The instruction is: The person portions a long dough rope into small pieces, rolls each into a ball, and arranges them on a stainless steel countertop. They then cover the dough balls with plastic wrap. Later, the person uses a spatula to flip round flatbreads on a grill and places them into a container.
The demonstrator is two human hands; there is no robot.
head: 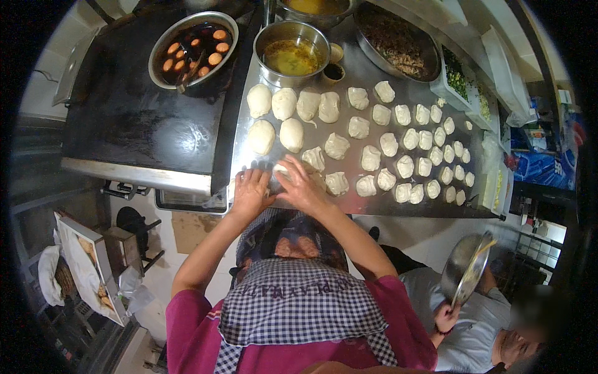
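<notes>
My left hand (251, 190) lies palm down at the near edge of the steel worktop (345, 205), fingers spread over pale dough that it mostly covers. Just right of it, my right hand (301, 184) bends over a small dough piece (280, 168) showing beside its thumb and fingers. Whether it grips the piece is hidden. Large smooth dough rounds (291, 135) stand in rows beyond my hands. A folded dough piece (313, 159) sits against my right fingers, with another folded piece (337, 183) close by. Several smaller dough portions (405, 167) spread to the right.
A black griddle (140, 126) adjoins on the left, bearing a bowl of eggs in dark liquid (153, 61). Behind the dough stand a pot of yellow oily liquid (292, 77) and a filling bowl (437, 70). A person (460, 322) holding a metal bowl (460, 266) is at right.
</notes>
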